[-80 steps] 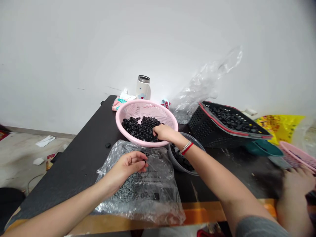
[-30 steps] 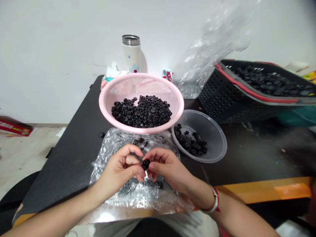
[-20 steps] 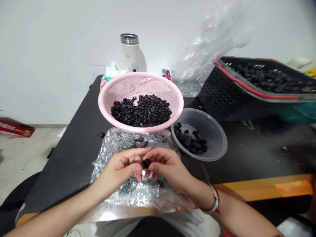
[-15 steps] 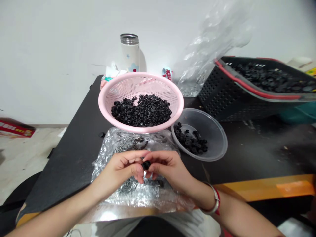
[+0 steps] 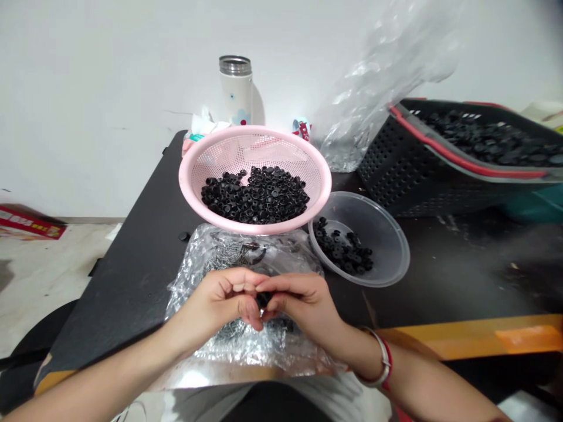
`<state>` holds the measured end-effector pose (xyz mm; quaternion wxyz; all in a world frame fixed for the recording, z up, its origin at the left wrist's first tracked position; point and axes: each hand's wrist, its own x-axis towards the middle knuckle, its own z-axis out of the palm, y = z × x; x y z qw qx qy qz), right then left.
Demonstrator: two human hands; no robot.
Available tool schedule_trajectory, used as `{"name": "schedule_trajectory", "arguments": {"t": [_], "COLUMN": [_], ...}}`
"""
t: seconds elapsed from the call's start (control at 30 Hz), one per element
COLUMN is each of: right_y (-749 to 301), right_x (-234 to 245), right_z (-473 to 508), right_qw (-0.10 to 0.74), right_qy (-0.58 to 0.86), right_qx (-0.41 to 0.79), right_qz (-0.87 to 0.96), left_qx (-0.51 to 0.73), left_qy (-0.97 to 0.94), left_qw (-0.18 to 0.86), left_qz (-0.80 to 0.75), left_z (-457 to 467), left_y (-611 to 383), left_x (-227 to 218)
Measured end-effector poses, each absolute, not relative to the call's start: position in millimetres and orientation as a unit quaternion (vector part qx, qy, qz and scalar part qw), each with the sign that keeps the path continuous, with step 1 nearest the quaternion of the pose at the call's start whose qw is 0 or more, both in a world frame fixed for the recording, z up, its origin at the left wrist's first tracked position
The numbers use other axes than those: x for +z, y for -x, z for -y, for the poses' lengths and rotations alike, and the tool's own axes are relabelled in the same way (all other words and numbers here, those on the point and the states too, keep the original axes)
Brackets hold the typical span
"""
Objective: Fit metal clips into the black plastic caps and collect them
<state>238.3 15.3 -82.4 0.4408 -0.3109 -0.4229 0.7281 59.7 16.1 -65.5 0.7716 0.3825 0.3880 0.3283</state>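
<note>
My left hand (image 5: 220,305) and my right hand (image 5: 299,305) meet over a clear plastic bag (image 5: 246,346) of small metal pieces. Both pinch one small black cap (image 5: 264,300) between their fingertips, which mostly hide it. Just beyond the bag stands a pink sieve basket (image 5: 197,170) heaped with black caps (image 5: 257,196). To its right sits a clear plastic bowl (image 5: 387,246) with a smaller pile of black caps (image 5: 345,252).
A black crate (image 5: 396,170) with a red rim, full of black caps, stands at the right. A crumpled clear bag (image 5: 378,76) rises behind it. A white flask (image 5: 236,88) stands by the wall. The black table (image 5: 132,264) has an orange front edge (image 5: 484,337).
My right hand left the pink basket and came back to my left hand with a black cap. Over the last second both hands closed tighter round the cap and sank slightly.
</note>
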Motion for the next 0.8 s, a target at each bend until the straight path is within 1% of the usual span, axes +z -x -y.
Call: {"name": "schedule_trajectory", "arguments": {"t": [0.13,0.37,0.5,0.7,0.8], "right_y": [-240.2,-240.0,-239.4,-240.0,-240.5], "right_x": [-80.6,-86.2,-82.3,-76.3,-77.2], "right_z": [-16.0,-13.8,-13.0,-13.7,-14.9], "right_qw": [0.434,0.416,0.415,0.392,0.380], "right_qy": [0.327,0.331,0.325,0.347,0.356], "right_qx": [0.714,0.723,0.726,0.736,0.744], "right_qz": [0.442,0.442,0.442,0.429,0.418], "left_qx": [0.328,0.312,0.318,0.309,0.286], "left_qy": [-0.375,-0.451,-0.498,-0.604,-0.618], "left_qw": [0.786,0.755,0.713,0.620,0.621], "left_qz": [-0.366,-0.361,-0.378,-0.393,-0.388], "left_z": [-15.8,-16.3,-11.0,-9.8,-13.7], "left_y": [-60.9,-60.7,-61.4,-58.6,-56.3], "left_x": [-64.6,-62.0,-59.8,-57.9,-60.2]}}
